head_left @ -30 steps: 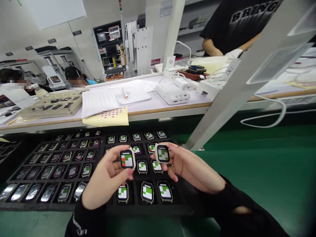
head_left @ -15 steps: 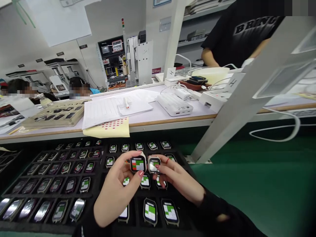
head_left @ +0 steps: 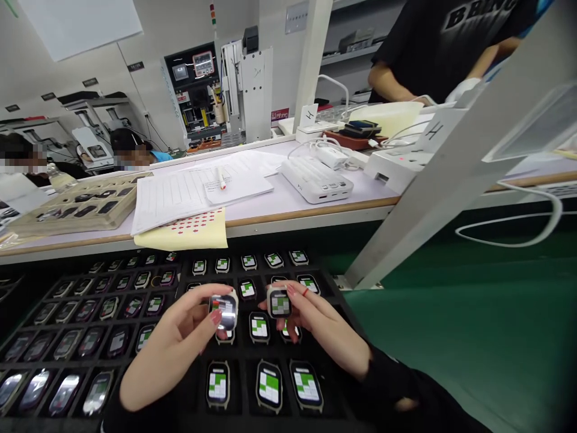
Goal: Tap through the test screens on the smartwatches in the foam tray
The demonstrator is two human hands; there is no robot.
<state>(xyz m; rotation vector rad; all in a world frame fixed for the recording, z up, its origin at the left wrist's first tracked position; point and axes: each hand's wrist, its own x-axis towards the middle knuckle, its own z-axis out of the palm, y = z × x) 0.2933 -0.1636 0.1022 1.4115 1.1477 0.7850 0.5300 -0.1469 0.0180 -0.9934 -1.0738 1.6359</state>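
My left hand (head_left: 174,343) pinches a square smartwatch body (head_left: 224,311) by its edges, and glare covers most of its screen. My right hand (head_left: 320,328) grips a second smartwatch body (head_left: 279,302), whose screen shows a green and grey grid. The two watches are a little apart and hang just above a black compartment tray (head_left: 186,270). That tray holds several rows of similar watch bodies, most with green grid screens and some blank and shiny. My hands hide a few of the watches beneath them.
Behind the tray runs a white bench with paper forms (head_left: 180,204), a yellow sheet (head_left: 180,231) and a white power unit (head_left: 315,180). A beige tray (head_left: 72,210) holds dark pieces. A co-worker in a black T-shirt (head_left: 444,42) stands at the far right. A white post (head_left: 433,180) slants at right above a green surface.
My hands have drawn slightly apart, and the left watch has tilted so glare now covers its screen. The whole view has shifted slightly, with the tray sitting a little lower-left.
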